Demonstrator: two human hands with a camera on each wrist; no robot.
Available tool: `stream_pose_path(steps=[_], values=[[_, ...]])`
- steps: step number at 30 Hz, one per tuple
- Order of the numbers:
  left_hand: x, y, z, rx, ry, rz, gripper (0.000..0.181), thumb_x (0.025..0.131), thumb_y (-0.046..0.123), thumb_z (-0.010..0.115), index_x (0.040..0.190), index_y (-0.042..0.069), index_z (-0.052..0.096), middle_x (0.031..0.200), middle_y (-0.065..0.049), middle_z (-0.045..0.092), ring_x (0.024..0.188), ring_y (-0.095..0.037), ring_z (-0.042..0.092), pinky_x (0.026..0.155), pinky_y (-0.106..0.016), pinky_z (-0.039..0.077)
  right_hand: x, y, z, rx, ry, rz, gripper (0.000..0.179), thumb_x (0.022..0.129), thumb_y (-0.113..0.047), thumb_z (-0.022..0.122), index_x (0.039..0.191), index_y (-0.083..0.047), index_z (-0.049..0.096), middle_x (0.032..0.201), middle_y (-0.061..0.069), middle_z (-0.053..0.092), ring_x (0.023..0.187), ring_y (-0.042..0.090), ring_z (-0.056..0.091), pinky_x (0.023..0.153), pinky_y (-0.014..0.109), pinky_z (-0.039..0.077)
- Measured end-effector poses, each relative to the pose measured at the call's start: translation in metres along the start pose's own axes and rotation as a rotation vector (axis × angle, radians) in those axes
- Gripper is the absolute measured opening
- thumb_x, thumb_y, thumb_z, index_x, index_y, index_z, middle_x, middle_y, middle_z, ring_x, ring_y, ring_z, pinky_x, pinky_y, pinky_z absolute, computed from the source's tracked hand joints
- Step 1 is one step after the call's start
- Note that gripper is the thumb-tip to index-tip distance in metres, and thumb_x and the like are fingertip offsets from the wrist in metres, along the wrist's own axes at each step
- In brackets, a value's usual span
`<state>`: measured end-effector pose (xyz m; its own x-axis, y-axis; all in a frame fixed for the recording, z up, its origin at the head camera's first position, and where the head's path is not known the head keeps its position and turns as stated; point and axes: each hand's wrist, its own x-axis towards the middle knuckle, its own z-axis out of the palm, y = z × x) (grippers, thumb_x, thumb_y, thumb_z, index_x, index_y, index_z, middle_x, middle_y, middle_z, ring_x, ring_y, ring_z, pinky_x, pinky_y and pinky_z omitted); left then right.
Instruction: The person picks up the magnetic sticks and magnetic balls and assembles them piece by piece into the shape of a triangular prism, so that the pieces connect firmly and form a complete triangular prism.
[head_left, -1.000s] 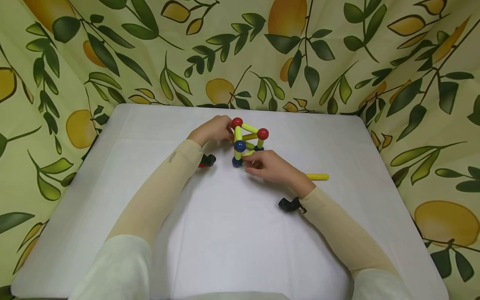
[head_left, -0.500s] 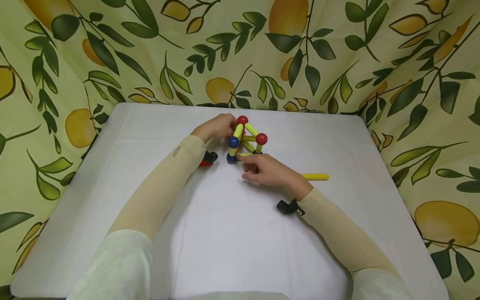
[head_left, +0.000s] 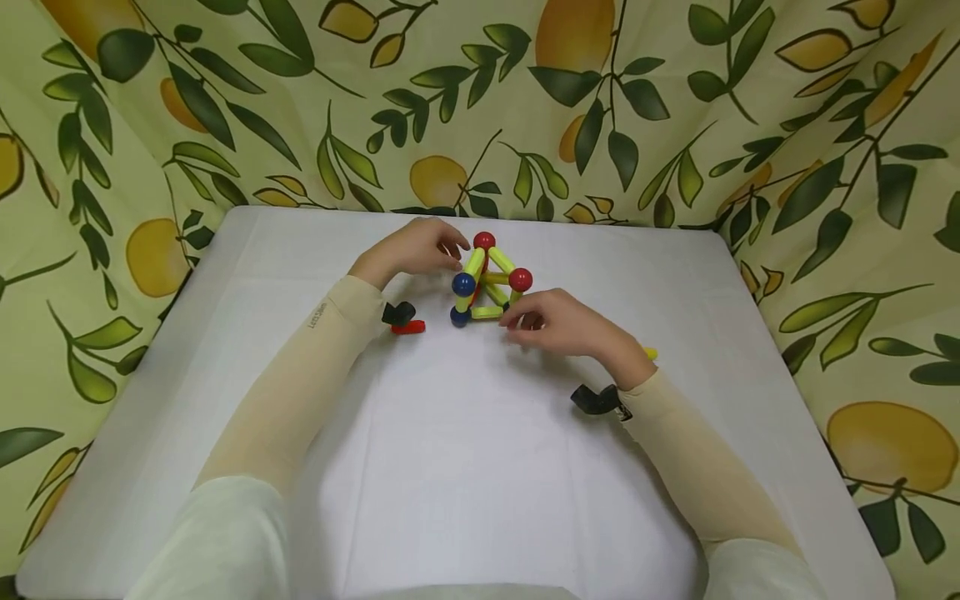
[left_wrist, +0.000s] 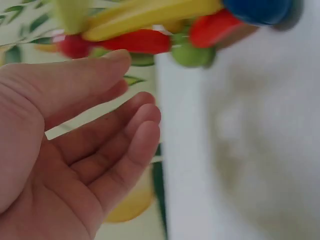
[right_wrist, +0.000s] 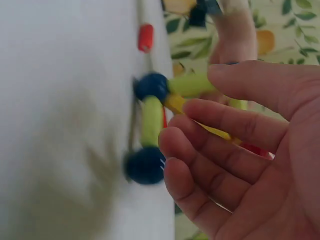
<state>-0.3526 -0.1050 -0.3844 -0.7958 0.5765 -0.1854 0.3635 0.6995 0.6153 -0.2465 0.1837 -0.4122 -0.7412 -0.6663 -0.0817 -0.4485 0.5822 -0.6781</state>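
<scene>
A small frame of magnetic rods and balls (head_left: 498,277) stands near the back of the table, with lime, yellow and red rods. Red balls (head_left: 484,241) sit at its top and right, blue balls (head_left: 463,284) at its front left. My left hand (head_left: 420,247) is just left of the frame, fingers loosely bent, holding nothing. In the left wrist view, a green ball (left_wrist: 189,54) shows on the frame beyond the fingertips. My right hand (head_left: 566,325) is at the frame's front right corner, fingers relaxed and partly covering a blue ball (right_wrist: 145,165); whether they touch it is unclear.
A loose red rod (head_left: 408,327) lies left of the frame, below the left wrist's black camera (head_left: 399,313). A yellow rod (head_left: 651,353) is mostly hidden behind the right wrist. The white table (head_left: 465,467) ends at a fruit-patterned cloth (head_left: 300,108) behind.
The frame has turned and shifted slightly left. My left hand has let go and drawn back to the left. My right hand has moved right, away from the frame's front rod.
</scene>
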Motion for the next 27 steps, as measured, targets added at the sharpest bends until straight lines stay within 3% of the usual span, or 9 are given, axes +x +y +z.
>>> stream_pose_path(steps=[6,11,19,23,27], values=[[-0.046,-0.002,-0.017,-0.014,0.078,0.014,0.034,0.1,0.016,0.08,0.132,0.005,0.076,0.12,-0.011,0.074,0.11,-0.028,0.066,0.097,-0.046,0.054,-0.022,0.004,-0.039,-0.042,0.112,0.069,0.017,0.1,-0.015,0.08,0.115,-0.008,0.081,0.106,0.001,0.076,0.093,0.022,0.067,0.087,0.042,0.056],[-0.066,-0.008,-0.007,-0.035,0.1,0.012,0.032,0.098,0.014,0.083,0.128,0.004,0.078,0.116,-0.009,0.074,0.104,-0.027,0.066,0.092,-0.044,0.054,-0.055,0.015,-0.068,-0.113,0.213,0.153,0.02,0.097,-0.014,0.083,0.116,-0.01,0.081,0.106,0.001,0.075,0.094,0.022,0.065,0.086,0.039,0.055],[-0.068,-0.012,0.038,-0.089,0.108,0.003,0.05,0.094,0.022,0.088,0.136,0.001,0.072,0.119,-0.011,0.074,0.104,-0.025,0.067,0.096,-0.041,0.055,-0.102,0.037,-0.08,-0.195,0.2,0.262,0.025,0.098,-0.014,0.083,0.12,-0.004,0.079,0.11,0.006,0.075,0.1,0.024,0.065,0.09,0.043,0.053],[-0.065,-0.01,0.051,-0.116,0.14,0.001,0.053,0.093,0.023,0.089,0.137,0.0,0.071,0.113,-0.009,0.073,0.102,-0.025,0.065,0.096,-0.04,0.055,-0.114,0.044,-0.073,-0.219,0.163,0.302,0.024,0.099,-0.012,0.081,0.121,-0.003,0.079,0.111,0.009,0.074,0.101,0.027,0.064,0.09,0.048,0.053],[-0.061,-0.011,0.059,-0.121,0.15,-0.011,0.049,0.093,0.024,0.089,0.132,0.0,0.073,0.108,-0.007,0.073,0.1,-0.024,0.064,0.094,-0.038,0.055,-0.124,0.05,-0.063,-0.25,0.147,0.337,0.022,0.098,-0.013,0.082,0.119,-0.005,0.08,0.108,0.008,0.073,0.097,0.027,0.062,0.082,0.045,0.052]])
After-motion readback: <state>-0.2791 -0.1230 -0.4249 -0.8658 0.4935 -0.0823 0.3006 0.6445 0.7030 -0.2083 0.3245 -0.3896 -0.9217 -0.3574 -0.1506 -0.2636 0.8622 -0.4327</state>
